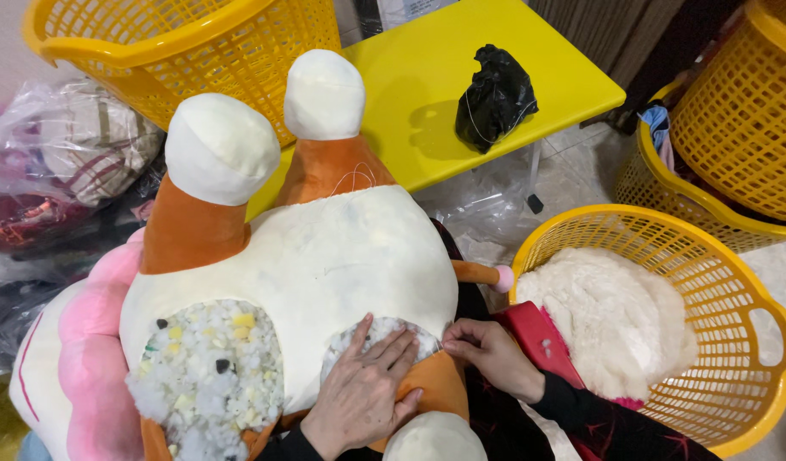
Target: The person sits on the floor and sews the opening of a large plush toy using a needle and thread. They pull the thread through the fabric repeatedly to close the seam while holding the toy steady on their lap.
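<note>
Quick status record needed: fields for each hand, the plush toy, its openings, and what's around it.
left hand: flat on foam filling at the smaller opening
right hand: pinching the fabric edge there
plush toy: white and orange, two limbs pointing away
larger opening: shredded foam exposed
right: yellow basket holding white fluff
behind: yellow table with black bag

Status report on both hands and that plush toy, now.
Left hand flat on the stuffing in the plush toy's open seam. Right hand pinching the seam edge. Second opening also exposed. Nothing in the way.
</note>
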